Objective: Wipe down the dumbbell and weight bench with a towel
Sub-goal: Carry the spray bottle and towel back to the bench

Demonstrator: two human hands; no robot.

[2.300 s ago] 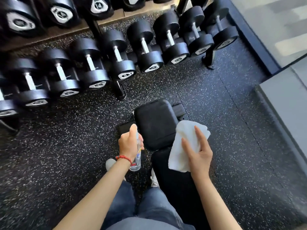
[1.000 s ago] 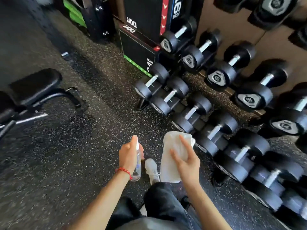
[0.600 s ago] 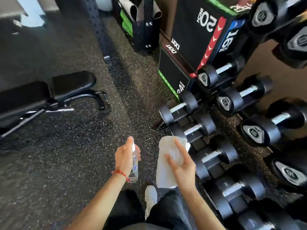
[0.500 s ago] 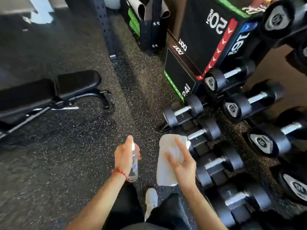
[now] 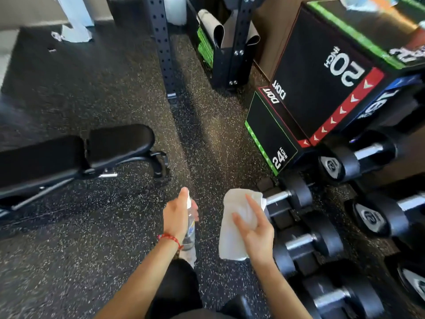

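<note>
Having turned from the padded black weight bench, now lying far left, the person is nearing racked black rubber-headed dumbbells, left hand fingers gripping a clear spray bottle, right hand pinching a folded white towel, which I judge should be spritzed before wiping handles.

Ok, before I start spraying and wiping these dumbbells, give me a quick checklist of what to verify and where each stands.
1. Towel in right hand: ok, draped over the fingers.
2. Spray bottle in left hand: ok, finger on top.
3. Nozzle aimed at a dumbbell: cannot tell.
4. Nearest dumbbell within reach: ok, just past the towel.
5. Weight bench wiped: cannot tell.
</note>
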